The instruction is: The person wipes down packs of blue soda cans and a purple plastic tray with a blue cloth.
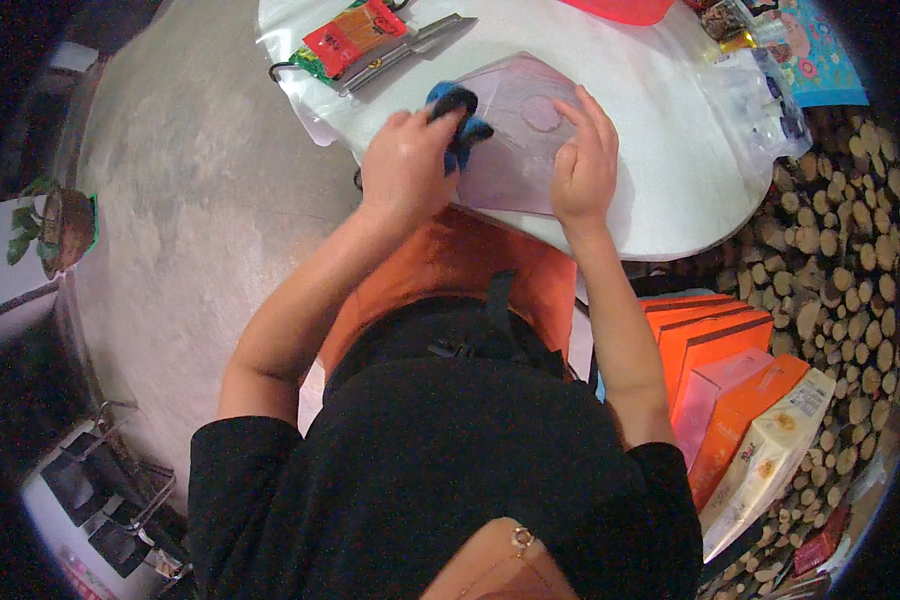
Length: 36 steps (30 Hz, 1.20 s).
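My left hand (pixel 412 161) is closed around a crumpled blue and black cloth (pixel 459 124), just over the left part of a translucent pinkish plastic sheet or bag (pixel 514 169). A round mark shows on this plastic, which lies at the near edge of a table with a white cover (pixel 660 172). At the right side of the plastic is my right hand (pixel 589 161), its fingers partly bent and apart. Whether its fingertips touch the plastic cannot be told. Nothing is seen held in it.
Red and green food packets (pixel 352 41) lie beside a long grey metallic object (pixel 409 56) at the table's upper left. Clear plastic packaging (pixel 754 101) and a blue floral item (pixel 821 52) are at the right. Orange boxes (pixel 720 337) stand below, before stacked logs (pixel 832 277).
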Motion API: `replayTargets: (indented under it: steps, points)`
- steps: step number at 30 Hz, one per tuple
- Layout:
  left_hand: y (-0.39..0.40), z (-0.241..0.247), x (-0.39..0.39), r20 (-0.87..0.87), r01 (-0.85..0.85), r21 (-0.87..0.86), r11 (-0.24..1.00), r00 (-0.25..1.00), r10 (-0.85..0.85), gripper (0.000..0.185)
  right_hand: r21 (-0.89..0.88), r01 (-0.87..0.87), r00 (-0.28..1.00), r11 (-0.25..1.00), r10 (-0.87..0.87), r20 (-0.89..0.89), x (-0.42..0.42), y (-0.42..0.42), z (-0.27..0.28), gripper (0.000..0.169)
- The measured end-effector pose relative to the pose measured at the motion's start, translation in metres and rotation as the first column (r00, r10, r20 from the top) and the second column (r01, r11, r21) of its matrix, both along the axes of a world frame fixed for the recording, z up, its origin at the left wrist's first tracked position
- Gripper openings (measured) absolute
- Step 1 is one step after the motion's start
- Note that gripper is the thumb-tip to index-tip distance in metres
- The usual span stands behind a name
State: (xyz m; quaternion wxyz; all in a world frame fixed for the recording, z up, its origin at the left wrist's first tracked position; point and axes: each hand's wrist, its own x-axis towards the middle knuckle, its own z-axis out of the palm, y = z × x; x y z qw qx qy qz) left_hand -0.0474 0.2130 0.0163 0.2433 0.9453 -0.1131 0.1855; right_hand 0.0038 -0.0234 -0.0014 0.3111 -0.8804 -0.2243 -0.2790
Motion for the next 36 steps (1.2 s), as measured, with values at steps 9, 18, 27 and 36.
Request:
replayTargets:
  steps: [9, 18, 27, 36]
  points:
    - [-0.019, -0.020, -0.064, 0.117, 0.065, 0.141, 0.988, 0.990, -0.082, 0.048, -0.009, 0.001, 1.000, 1.000, -0.001, 0.027, 0.001, 0.000, 0.000, 0.043]
    - [0.007, 0.006, 0.004, 0.025, -0.041, -0.012, 0.999, 0.999, 0.041, 0.057, 0.014, 0.004, 1.000, 1.000, -0.004, -0.011, 0.000, -0.001, 0.004, 0.040]
    - [0.024, 0.018, 0.104, -0.266, 0.138, -0.061, 0.989, 0.952, -0.149, 0.044, 0.007, -0.010, 1.000, 1.000, 0.010, 0.021, 0.001, 0.000, 0.004, 0.042]
    - [-0.029, 0.034, 0.178, -0.285, 0.273, 0.207, 0.939, 0.935, -0.209, 0.036, 0.008, -0.001, 1.000, 1.000, 0.001, 0.003, -0.001, 0.001, 0.007, 0.042]
